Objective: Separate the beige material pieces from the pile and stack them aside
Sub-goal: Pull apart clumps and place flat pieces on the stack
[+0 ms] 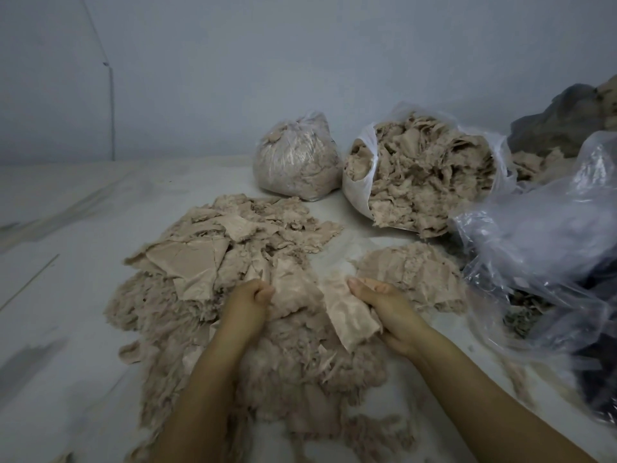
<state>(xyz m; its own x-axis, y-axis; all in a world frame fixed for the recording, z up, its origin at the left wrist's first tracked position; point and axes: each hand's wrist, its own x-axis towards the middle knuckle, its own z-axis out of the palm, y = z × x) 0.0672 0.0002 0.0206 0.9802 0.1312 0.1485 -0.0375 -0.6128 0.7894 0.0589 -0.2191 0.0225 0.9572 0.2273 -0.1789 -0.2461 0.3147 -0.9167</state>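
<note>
A large pile of beige material pieces spreads over the white surface in front of me, some flat and smooth, some fuzzy. My left hand is curled into the pile and grips a fuzzy piece near its middle. My right hand holds a flat beige piece that hangs down across its palm. A smaller stack of beige pieces lies just right of my right hand, apart from the big pile.
At the back stand a tied clear bag of beige scraps and an open white bag spilling the same material. Crumpled clear plastic and dark fabric crowd the right side. The white sheet stretches to the left.
</note>
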